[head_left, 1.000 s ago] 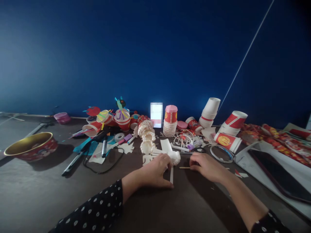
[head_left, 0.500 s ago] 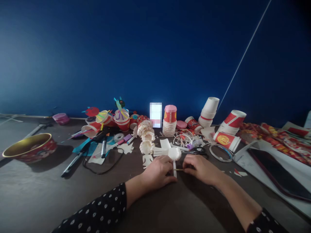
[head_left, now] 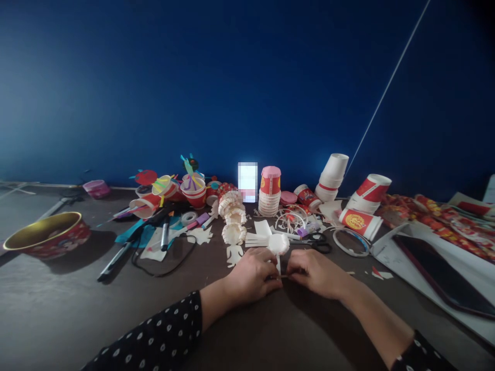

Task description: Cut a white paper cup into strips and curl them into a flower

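Note:
A small white rounded paper piece point(head_left: 279, 243) with a narrow strip point(head_left: 278, 264) below it lies at the table's centre. My left hand point(head_left: 254, 273) is closed at the strip's left side, fingertips against the paper. Opposite it, my right hand point(head_left: 316, 273) pinches a thin stick point(head_left: 284, 276) that meets the strip's lower end. The stick's far tip is hidden by my left fingers. Just beyond lie white paper strips point(head_left: 256, 240), a cut-out paper figure point(head_left: 234, 255) and a pile of ring-like paper pieces point(head_left: 233, 233). Black-handled scissors point(head_left: 322, 244) rest behind my right hand.
A stack of cups point(head_left: 270, 191) with a pink top stands at the back. A gold-rimmed bowl point(head_left: 77, 237) and a utility knife point(head_left: 116, 263) are on the left. Tape point(head_left: 350, 245), tipped cups point(head_left: 360, 222) and a phone point(head_left: 441, 275) on a white box lie right.
My right hand has moved left toward my left hand, and the stick has shifted down to the strip's lower end. My left thumb has drawn in; the scissors show more.

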{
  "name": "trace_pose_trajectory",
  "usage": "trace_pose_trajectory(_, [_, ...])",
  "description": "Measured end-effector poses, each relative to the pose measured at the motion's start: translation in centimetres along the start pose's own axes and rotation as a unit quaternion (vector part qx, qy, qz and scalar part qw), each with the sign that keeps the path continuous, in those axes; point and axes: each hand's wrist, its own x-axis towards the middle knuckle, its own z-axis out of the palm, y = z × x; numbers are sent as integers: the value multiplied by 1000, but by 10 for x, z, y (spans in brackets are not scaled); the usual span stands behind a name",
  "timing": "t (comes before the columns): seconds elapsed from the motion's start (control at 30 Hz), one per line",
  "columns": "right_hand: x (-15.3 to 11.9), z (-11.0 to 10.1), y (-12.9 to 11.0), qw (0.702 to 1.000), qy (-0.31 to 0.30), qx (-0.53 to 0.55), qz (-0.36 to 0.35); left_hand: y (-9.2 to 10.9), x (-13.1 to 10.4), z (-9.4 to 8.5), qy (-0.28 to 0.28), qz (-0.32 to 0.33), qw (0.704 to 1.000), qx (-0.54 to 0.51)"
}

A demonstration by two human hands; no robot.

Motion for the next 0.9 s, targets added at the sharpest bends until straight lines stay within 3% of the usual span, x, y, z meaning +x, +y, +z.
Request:
trace_pose_trajectory(0.53, [-1,-2,-7,999,-5,-9,-36,-5,0,-5,-24,28,999,33])
trace_pose_trajectory(0.73, [0,6,-17,994,-2,-105,-37,-2,3,-5,-32,22,997,70])
trace_pose_trajectory(0.9, [1,9,-26,984,-7,-173,-44,-7,4,-5,-31,35,999,-13])
